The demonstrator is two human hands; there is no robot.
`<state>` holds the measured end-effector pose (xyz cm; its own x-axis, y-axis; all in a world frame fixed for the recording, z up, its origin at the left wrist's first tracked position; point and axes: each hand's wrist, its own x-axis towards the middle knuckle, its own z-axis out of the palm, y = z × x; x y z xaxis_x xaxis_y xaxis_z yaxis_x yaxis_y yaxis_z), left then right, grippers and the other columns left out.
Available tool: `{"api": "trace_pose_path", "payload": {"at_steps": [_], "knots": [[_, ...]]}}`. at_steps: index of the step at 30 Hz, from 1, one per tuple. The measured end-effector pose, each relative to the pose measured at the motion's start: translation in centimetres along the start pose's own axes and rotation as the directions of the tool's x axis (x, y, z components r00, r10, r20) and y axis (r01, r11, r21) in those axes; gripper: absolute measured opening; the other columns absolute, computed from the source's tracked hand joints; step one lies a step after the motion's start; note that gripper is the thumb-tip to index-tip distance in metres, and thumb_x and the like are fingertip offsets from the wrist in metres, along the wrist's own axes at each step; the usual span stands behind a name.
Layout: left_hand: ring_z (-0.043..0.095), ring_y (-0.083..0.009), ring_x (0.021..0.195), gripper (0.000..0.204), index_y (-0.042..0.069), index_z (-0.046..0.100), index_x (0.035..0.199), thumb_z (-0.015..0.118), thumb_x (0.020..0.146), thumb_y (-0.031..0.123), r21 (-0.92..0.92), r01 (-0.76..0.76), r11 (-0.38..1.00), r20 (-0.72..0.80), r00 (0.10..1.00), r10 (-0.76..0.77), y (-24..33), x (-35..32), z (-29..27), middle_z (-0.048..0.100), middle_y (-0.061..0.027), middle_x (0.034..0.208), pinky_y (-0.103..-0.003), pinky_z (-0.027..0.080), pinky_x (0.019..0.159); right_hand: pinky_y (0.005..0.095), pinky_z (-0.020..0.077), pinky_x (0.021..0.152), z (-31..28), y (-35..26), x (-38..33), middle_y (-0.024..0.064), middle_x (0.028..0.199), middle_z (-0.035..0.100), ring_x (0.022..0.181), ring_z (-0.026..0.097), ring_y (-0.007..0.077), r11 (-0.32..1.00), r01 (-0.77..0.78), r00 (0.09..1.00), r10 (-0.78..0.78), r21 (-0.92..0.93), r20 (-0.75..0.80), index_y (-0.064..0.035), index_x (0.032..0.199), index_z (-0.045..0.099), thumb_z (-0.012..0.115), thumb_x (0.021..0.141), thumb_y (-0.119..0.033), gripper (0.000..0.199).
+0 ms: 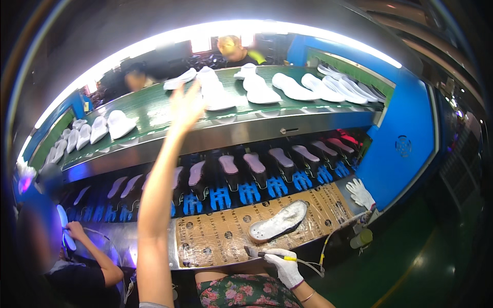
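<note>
Right hand (286,268), gloved, grip clamped on a brush (267,254) at the worktop (215,238) edge. Left hand (186,107), fingers apart, reaches over white soles (215,92) on the green belt (154,115).

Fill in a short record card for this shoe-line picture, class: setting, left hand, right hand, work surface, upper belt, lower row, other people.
setting: shoe factory line with two conveyor levels
left hand: bare, raised toward the upper belt, fingers spread, holding nothing
right hand: in a white glove, gripping a yellow-handled brush
work surface: brown printed mat with one white sole lying on it
upper belt: green belt carrying white soles
lower row: dark shoes on blue holders
other people: a person's hand at lower left; a spare white glove at right
</note>
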<state>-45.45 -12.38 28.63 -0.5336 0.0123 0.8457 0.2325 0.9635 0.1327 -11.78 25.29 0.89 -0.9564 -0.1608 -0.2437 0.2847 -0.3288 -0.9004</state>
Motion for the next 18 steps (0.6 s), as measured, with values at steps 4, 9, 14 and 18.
{"api": "trace_pose_path", "payload": {"at_steps": [4,9,14,18], "knots": [[0.045,-0.0477,0.145,0.094,0.029,0.04,0.164,0.082,0.082,0.05,0.55,0.366,0.751,-0.165,0.929,-0.332,-10.0,-3.2,-9.0,0.046,-0.0242,0.159,-0.061,0.039,0.116,0.0253,0.0574,0.084,0.7,0.1,0.3,0.0072,0.105,0.078,0.093,0.071,0.0119,1.0,-0.004,1.0,0.004,-0.015,0.001,0.0037,0.114,0.079,0.079,0.093,-0.003,0.022],[0.069,-0.0397,0.118,0.052,0.006,0.074,0.124,0.076,0.091,0.046,0.524,0.452,0.722,-0.036,0.859,-0.511,-15.9,-7.9,-16.5,0.073,-0.0166,0.128,-0.053,0.053,0.1,0.0271,0.0564,0.089,3.4,0.4,0.0,0.007,0.106,0.078,0.098,0.071,0.0118,0.978,0.15,0.982,-0.131,-0.143,0.136,0.0039,0.112,0.078,0.077,0.094,-0.003,0.02],[0.067,-0.0341,0.113,0.048,0.002,0.064,0.13,0.075,0.095,0.032,0.091,0.367,0.926,-0.105,0.928,-0.358,-14.6,-16.9,-21.7,0.068,-0.0184,0.126,-0.046,0.055,0.099,0.0277,0.0567,0.092,5.0,0.8,-0.6,0.0076,0.109,0.078,0.101,0.071,0.0123,0.985,0.142,0.978,-0.125,-0.096,0.166,0.0038,0.111,0.078,0.077,0.094,-0.004,0.018],[0.059,-0.0282,0.114,0.059,0.0,0.054,0.138,0.078,0.091,0.026,-0.4,0.186,0.898,-0.263,0.915,-0.306,-11.4,-26.7,-31.1,0.057,-0.0196,0.131,-0.044,0.05,0.105,0.0282,0.0563,0.094,6.9,-0.1,-1.2,0.0078,0.109,0.079,0.1,0.071,0.0126,0.97,0.199,0.961,-0.165,-0.14,0.221,0.0033,0.111,0.079,0.077,0.094,-0.004,0.019]]}}
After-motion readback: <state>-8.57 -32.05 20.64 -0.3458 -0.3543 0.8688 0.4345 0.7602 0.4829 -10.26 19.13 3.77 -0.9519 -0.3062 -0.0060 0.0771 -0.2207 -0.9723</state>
